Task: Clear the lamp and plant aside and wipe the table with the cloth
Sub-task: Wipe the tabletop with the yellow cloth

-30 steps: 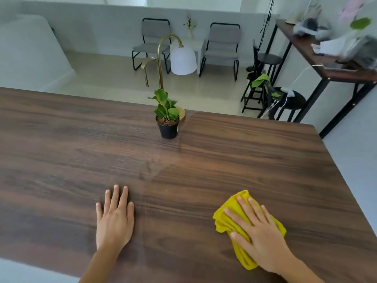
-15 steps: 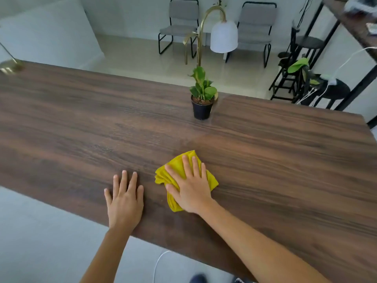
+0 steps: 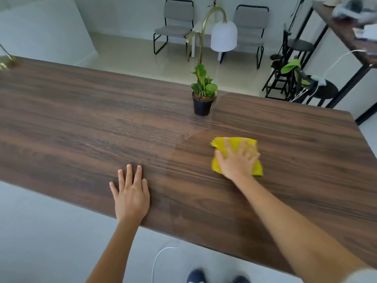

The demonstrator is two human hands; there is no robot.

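The right hand lies flat, palm down, fingers spread, pressing on the cloth against the table; its bare forearm runs back toward the lower right, nearly straight. The fingers are blurred and not curled around the fabric, so the hand is open on top of it rather than gripping it. The cloth is bright yellow, soft and bunched into a rough rectangle, its folded edges showing beyond the fingertips and on both sides of the palm. The left hand is well to the left of the right one and nearer the table's close edge, also flat and open, fingers slightly apart, holding nothing, with the wrist over the edge. The tabletop is dark wood-grain with long streaks; around the right hand the surface looks browner and duller than on the left. Beyond the right hand, a little to its left, stands the plant, glossy green leaves in a small black round pot. Just behind it rises the lamp, a curved brass stem carrying a smooth white dome shade hanging downward, near the table's far edge.
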